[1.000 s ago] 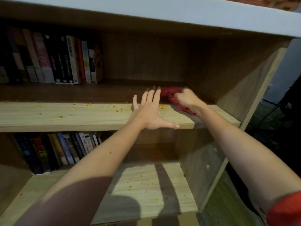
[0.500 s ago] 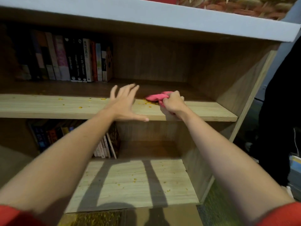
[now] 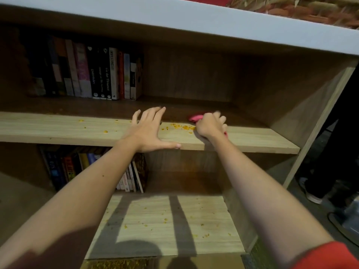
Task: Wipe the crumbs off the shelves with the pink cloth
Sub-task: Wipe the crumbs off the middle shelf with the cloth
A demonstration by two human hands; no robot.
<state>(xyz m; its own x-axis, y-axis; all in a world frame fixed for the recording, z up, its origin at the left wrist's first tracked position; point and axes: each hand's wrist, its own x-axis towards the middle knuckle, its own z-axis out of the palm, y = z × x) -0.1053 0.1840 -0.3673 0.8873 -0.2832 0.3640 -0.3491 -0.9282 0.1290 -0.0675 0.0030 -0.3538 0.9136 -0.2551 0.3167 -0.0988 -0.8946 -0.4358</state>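
On the upper shelf (image 3: 58, 129), a white spine (image 3: 113, 72) reads "INVESTING 101". Beside it, a black spine (image 3: 107, 78) reads "Go the Distance", and a second black spine (image 3: 93, 78) seems to read "Unbirthday". Lettering on the lower books (image 3: 64, 167) is too blurred to read.

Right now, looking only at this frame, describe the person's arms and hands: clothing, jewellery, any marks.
Both forearms are bare. A red sleeve shows at the right upper arm. The left hand and right hand show no gloves, rings or watch. A small dark spot marks the left forearm.
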